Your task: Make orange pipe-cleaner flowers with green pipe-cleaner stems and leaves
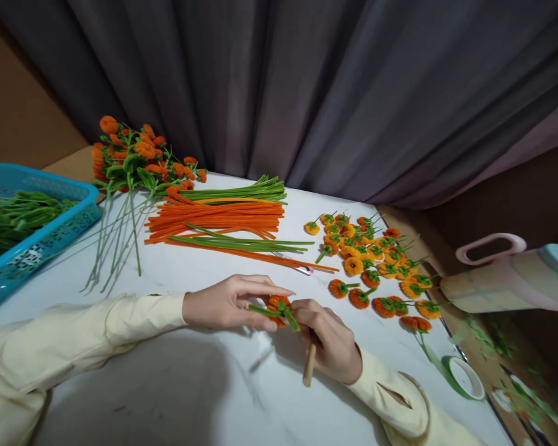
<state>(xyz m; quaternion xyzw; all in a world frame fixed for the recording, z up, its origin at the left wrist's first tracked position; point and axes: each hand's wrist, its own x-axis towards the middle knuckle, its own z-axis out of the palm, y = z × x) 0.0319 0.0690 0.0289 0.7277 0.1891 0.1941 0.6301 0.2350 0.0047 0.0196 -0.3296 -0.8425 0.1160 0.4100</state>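
Note:
My left hand (235, 303) pinches an orange flower (278, 303) with green pieces crossing its face, near the middle of the white table. Against the flower's right side is my right hand (325, 334), its fingers wrapped round a tool with a wooden handle (309, 365) that points down toward me; the tool's tip is hidden. Behind my hands lie a bundle of orange stems (218, 217), green stems (242, 191) and a few loose green ones on top. Partly under the stems is a pair of scissors (302, 267).
Many small orange and yellow flowers (353, 266) lie at the right, beside a roll of green tape (467, 378) and a large cup (511, 279). A blue basket (32, 248) with green leaves stands left. Long-stemmed flowers (144, 148) lie at the back left.

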